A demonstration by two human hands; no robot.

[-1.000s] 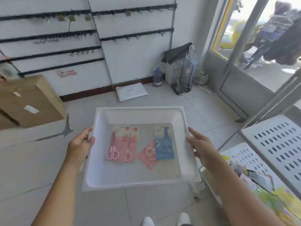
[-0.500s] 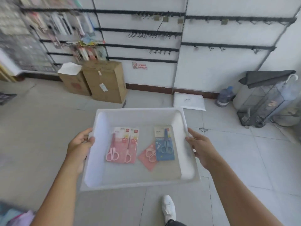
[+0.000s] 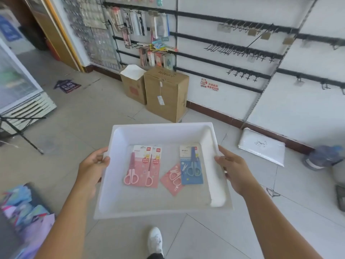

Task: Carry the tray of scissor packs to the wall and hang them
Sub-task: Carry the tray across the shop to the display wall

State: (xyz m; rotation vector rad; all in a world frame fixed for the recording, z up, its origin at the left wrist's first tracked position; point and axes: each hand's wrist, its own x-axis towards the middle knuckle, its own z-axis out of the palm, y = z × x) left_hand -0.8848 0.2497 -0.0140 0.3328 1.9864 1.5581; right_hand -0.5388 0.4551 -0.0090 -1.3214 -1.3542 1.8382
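I hold a white plastic tray (image 3: 164, 130) level in front of me. My left hand (image 3: 92, 168) grips its left rim and my right hand (image 3: 233, 170) grips its right rim. Flat in the tray lie two pink scissor packs (image 3: 142, 166) side by side on the left, a blue scissor pack (image 3: 191, 165) on the right, and a third pink pack (image 3: 172, 179) tilted partly under the blue one. The white wall ahead carries black rails with bare hooks (image 3: 240, 49) on its right half.
Two cardboard boxes (image 3: 166, 92) stand on the floor against the wall, straight ahead of the tray. Hung stationery (image 3: 138, 23) fills the left rails. A glass-door fridge (image 3: 16, 79) stands left, a white flat package (image 3: 261, 145) and water bottle (image 3: 323, 157) right. My white shoe (image 3: 155, 240) is below.
The view has swung left from the glass door to the hook wall and moved closer to it. The tray, packs and both hands keep the same hold.
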